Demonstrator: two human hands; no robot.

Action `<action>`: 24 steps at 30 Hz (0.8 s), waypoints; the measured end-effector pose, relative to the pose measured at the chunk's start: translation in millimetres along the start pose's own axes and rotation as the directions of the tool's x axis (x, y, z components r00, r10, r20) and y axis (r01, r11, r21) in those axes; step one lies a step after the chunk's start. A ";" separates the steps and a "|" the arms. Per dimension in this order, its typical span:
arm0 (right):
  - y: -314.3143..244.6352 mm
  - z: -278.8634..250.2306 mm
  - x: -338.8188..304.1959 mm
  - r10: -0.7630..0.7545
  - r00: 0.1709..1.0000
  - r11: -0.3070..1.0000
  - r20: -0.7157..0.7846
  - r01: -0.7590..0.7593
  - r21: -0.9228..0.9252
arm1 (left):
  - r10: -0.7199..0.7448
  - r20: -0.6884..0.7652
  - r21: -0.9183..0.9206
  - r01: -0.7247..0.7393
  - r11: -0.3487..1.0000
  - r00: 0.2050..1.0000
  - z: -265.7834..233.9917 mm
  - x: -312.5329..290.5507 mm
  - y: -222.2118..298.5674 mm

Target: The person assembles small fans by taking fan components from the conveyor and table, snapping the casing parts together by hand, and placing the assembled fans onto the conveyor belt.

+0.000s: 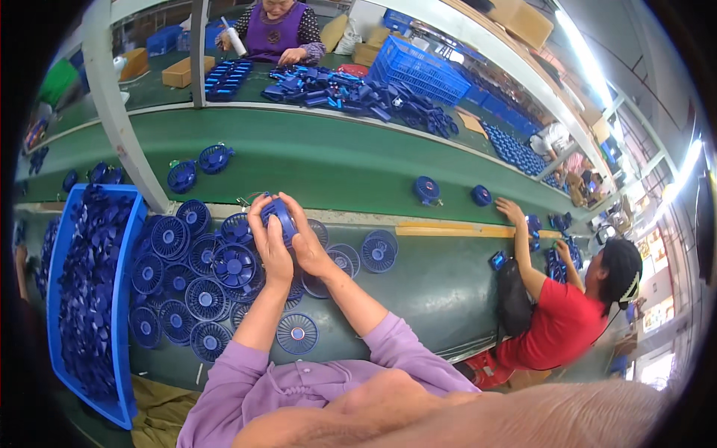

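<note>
Both my hands are wrapped round a small blue fan head (278, 216), held up over the near bench by the edge of the green belt. My left hand (270, 243) grips its left side, and my right hand (307, 243) presses against the right side. Thin wires seem to stick out at its upper left. Below and left of my hands lies a heap of round blue fan grilles (205, 299). One fan housing with its blades showing (234, 266) rests on the heap. A single grille (297, 333) lies close to my forearms.
At left stands a blue bin (128, 299) full of fan blades. Fan heads (426, 190) sit on the green conveyor belt (314, 160). A white post (123, 112) rises beyond the bin. A co-worker in red (560, 321) reaches over the belt at right; another in purple (276, 33) sits opposite.
</note>
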State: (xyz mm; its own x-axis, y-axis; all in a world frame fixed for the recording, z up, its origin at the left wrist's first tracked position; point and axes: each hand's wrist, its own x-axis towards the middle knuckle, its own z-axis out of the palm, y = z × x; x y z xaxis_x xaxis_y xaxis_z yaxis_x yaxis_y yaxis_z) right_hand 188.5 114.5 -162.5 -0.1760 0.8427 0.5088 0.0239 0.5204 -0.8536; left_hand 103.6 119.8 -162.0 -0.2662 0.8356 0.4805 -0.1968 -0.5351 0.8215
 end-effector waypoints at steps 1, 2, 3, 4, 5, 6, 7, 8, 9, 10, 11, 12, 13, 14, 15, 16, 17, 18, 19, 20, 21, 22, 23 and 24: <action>-5.9 -0.7 0.4 0.008 1.000 1.000 0.006 -0.008 0.022 | 0.078 0.019 0.073 -0.079 0.994 0.997 0.6 0.5 1.5; -9.8 -0.3 0.7 0.016 1.000 0.999 0.013 -0.017 0.045 | 0.153 0.043 0.144 -0.158 0.977 0.987 0.8 0.8 2.8; -10.4 1.6 0.3 0.008 1.000 0.997 -0.004 -0.008 0.081 | 0.181 0.039 0.145 -0.185 0.972 0.983 0.6 0.3 0.8; -8.3 1.4 -1.6 0.008 1.000 0.997 -0.025 -0.006 0.081 | 0.196 0.040 0.134 -0.200 0.971 0.980 2.9 -0.3 -1.5; -3.6 2.9 -2.6 0.045 0.998 0.991 -0.053 -0.038 0.125 | 0.210 0.042 0.122 -0.213 0.969 0.977 4.5 -0.7 -3.3; 0.7 4.6 -3.3 0.083 0.993 0.983 -0.082 -0.068 0.170 | 0.217 0.036 0.187 -0.220 0.957 0.976 3.2 -0.8 -4.3; 0.2 8.2 -2.0 0.086 0.990 0.976 -0.110 -0.062 0.207 | 0.215 0.030 0.216 -0.216 0.952 0.976 0.6 0.1 -8.3; 1.1 10.8 -0.5 0.129 0.986 0.957 -0.102 -0.097 0.273 | 0.217 0.019 0.242 -0.215 0.946 0.976 -2.1 1.6 -11.4; 3.1 12.3 0.3 0.170 0.981 0.932 -0.093 -0.130 0.337 | 0.233 0.035 0.257 -0.234 0.938 0.972 -3.7 2.2 -14.1; 5.7 12.5 1.6 0.160 0.983 0.937 -0.095 -0.121 0.329 | 0.225 0.025 0.250 -0.224 0.942 0.974 -2.9 2.7 -15.1; 8.1 11.4 2.3 0.164 0.982 0.941 -0.096 -0.126 0.314 | 0.218 0.015 0.245 -0.214 0.946 0.976 -1.6 2.5 -16.2; 10.0 9.2 1.7 0.168 0.981 0.945 -0.096 -0.132 0.300 | 0.224 0.021 0.230 -0.223 0.947 0.974 -0.3 2.1 -18.4; 10.5 8.2 2.4 0.177 0.980 0.943 -0.092 -0.142 0.302 | 0.221 0.030 0.229 -0.222 0.948 0.975 0.3 2.5 -19.4; 10.9 4.7 3.6 0.179 0.979 0.942 -0.099 -0.142 0.303 | 0.174 0.022 0.212 -0.175 0.961 0.984 0.6 2.5 -20.2; 11.2 -0.6 5.6 0.206 0.976 0.948 -0.071 -0.181 0.262 | 0.128 0.012 0.196 -0.128 0.972 0.992 0.3 3.2 -21.2; 12.3 -4.6 8.3 0.233 0.972 0.950 -0.036 -0.220 0.220 | 0.103 0.031 0.170 -0.106 0.980 0.994 -1.8 3.5 -29.2; 16.3 -10.6 9.3 0.281 0.959 0.933 -0.038 -0.264 0.246 | 0.078 0.072 0.243 -0.093 0.966 0.994 -1.1 3.0 -31.5; 19.9 -18.5 11.3 0.247 0.963 0.961 -0.109 -0.228 0.158 | 0.051 0.110 0.315 -0.083 0.946 0.993 -0.9 3.1 -33.3; 26.3 -33.4 13.2 0.214 0.966 0.976 -0.149 -0.217 -0.007 | 0.013 0.148 0.359 -0.066 0.931 0.989 0.2 1.7 -38.6; 26.8 -46.6 16.8 0.179 0.956 0.970 -0.232 -0.211 -0.120 | -0.082 0.163 0.377 0.014 0.926 0.983 0.9 -1.4 -41.5; 36.3 -66.8 18.7 0.135 0.934 0.957 -0.331 -0.210 -0.202 | -0.137 0.226 0.406 0.034 0.913 0.964 5.8 -5.5 -35.9; 40.8 -80.5 20.7 0.046 0.903 0.912 -0.427 -0.212 -0.350 | -0.109 0.305 0.386 -0.018 0.922 0.946 0.8 -5.2 -43.4; 55.8 -114.4 14.4 -0.085 0.889 0.817 -0.450 -0.197 -0.542 | -0.086 0.365 0.430 -0.085 0.899 0.927 8.8 -8.9 -35.2; 63.2 -133.2 4.5 -0.113 0.882 0.623 -0.457 -0.296 -0.724 | -0.068 0.410 0.486 -0.154 0.860 0.910 8.7 -9.0 -25.9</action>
State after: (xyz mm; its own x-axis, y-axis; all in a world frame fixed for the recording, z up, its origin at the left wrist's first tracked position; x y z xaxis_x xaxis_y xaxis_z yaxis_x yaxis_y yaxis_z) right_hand 320.4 169.6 -199.3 0.2920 0.7479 0.5961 0.7793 0.1753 -0.6016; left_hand 119.3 127.3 -184.9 0.1583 0.8475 0.5067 0.3299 -0.5291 0.7818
